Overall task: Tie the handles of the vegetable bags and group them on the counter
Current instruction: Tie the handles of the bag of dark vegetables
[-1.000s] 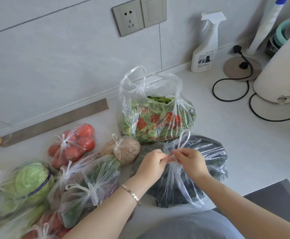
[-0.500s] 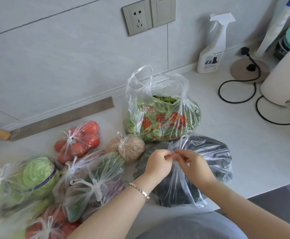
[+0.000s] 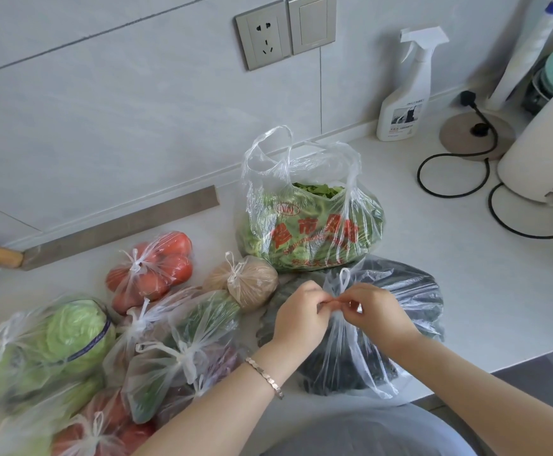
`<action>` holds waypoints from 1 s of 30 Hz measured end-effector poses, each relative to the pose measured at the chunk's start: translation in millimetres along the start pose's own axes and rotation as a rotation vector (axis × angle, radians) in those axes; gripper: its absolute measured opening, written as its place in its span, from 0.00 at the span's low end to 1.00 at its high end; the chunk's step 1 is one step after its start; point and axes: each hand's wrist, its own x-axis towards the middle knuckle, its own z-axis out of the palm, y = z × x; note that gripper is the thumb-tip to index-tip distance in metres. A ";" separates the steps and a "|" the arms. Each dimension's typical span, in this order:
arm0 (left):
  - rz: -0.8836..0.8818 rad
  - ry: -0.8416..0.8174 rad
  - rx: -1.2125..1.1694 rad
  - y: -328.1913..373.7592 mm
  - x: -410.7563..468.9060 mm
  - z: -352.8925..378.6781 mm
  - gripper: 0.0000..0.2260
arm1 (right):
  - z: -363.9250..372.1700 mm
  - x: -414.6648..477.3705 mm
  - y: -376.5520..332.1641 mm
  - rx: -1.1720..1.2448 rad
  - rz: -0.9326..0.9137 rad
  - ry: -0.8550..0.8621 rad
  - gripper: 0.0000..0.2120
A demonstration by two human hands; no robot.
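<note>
While left hand (image 3: pixel 298 315) and right hand (image 3: pixel 378 312) pinch the handles (image 3: pixel 343 282) between fingers (image 3: pixel 321 301), dark bag (image 3: pixel 410 301) sits beneath on worktop (image 3: pixel 472 264); loop points 12 o'clock, both hands equally near.

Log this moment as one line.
phase: tying | left hand: pinches dark-greens bag handles | right hand: pinches same handles | printed bag: handles untied

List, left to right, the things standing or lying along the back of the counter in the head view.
Knife → open greens bag → spray bottle → round base.
</note>
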 end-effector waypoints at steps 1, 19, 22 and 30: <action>0.030 0.022 0.023 -1.5 -0.8 0.2 0.10 | -3.1 0.3 -3.7 0.047 0.051 -0.014 0.06; -0.529 -0.244 -0.540 6.6 10.4 -8.9 0.08 | -1.2 -5.8 6.6 0.096 -0.040 0.029 0.13; -0.581 -0.257 -0.584 4.6 13.2 -8.5 0.06 | 2.0 -9.0 6.8 -0.123 -0.245 0.147 0.13; -0.483 -0.172 -0.530 9.3 7.6 -4.9 0.08 | -7.0 -2.6 -10.6 0.207 0.249 -0.044 0.11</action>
